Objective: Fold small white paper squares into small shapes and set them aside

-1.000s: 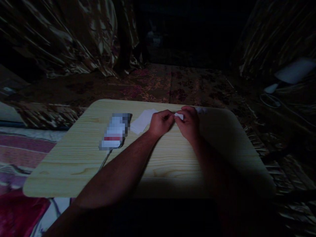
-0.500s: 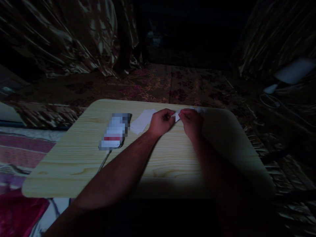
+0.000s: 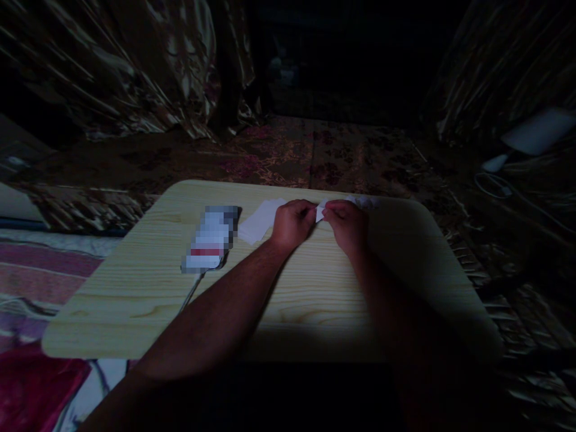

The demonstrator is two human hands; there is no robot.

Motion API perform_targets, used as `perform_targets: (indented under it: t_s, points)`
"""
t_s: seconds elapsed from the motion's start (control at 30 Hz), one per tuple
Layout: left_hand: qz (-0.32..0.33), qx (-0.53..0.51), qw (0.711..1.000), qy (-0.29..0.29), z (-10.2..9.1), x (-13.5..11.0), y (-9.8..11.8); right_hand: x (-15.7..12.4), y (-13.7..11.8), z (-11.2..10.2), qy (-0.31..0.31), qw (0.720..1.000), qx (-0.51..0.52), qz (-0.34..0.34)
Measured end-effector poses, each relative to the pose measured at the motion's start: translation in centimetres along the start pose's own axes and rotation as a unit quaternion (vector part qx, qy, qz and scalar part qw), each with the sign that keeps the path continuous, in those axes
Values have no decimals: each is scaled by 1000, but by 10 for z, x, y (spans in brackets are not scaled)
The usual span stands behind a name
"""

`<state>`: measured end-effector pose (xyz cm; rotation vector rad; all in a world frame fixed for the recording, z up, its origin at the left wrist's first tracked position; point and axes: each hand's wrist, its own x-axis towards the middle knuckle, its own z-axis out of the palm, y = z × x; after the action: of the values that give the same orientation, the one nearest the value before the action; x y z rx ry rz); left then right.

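Observation:
Near the far edge of the wooden table (image 3: pixel 310 294), both hands pinch one small piece of white paper (image 3: pixel 320 212). My left hand (image 3: pixel 292 225) is closed on its left side, fingertips together. From the right, my right hand (image 3: pixel 347 225) grips the same piece between thumb and fingers. The paper looks folded, though its exact shape is too small and dark to make out. Left of my left hand lies a spread stack of white paper slips (image 3: pixel 260 223), partly covered by that hand. Several small whitish pieces (image 3: pixel 363 201) lie just beyond my right hand.
A blurred-out phone (image 3: pixel 210 237) rests on the left of the table, with a white cable (image 3: pixel 191 292) running toward me. Patterned fabric (image 3: pixel 288 150) covers the surface behind the table. A white lamp (image 3: pixel 537 132) stands off to the right in dim light.
The fingers of my right hand have shifted slightly on the paper, and the paper's angle differs a little. Both hands stay in nearly the same place.

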<state>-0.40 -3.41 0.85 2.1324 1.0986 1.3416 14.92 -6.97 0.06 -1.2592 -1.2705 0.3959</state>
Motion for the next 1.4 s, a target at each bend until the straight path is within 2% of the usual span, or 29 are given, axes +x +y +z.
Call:
perform_targets:
  t_s: [0.13, 0.27, 0.67, 1.0, 1.17, 1.4]
  points:
    - [20, 11, 1000, 0, 0, 0, -1, 0, -5, -2, -6, 995, -71, -63]
    - [31, 5, 999, -21, 1, -1, -2, 0, -6, -4, -13, 993, -87, -80]
    - [4, -45, 998, -31, 4, -2, 1, -2, 2, -1, -40, 998, -54, 2]
    - [34, -30, 999, -5, 3, -1, -1, -5, 5, 2, -78, 997, -18, 21]
    - [39, -46, 998, 8, 3, 0, -3, -6, 8, 4, -94, 994, 35, 37]
    - [9, -91, 996, 14, 4, 1, -8, -5, 4, 4, -77, 995, 20, 64]
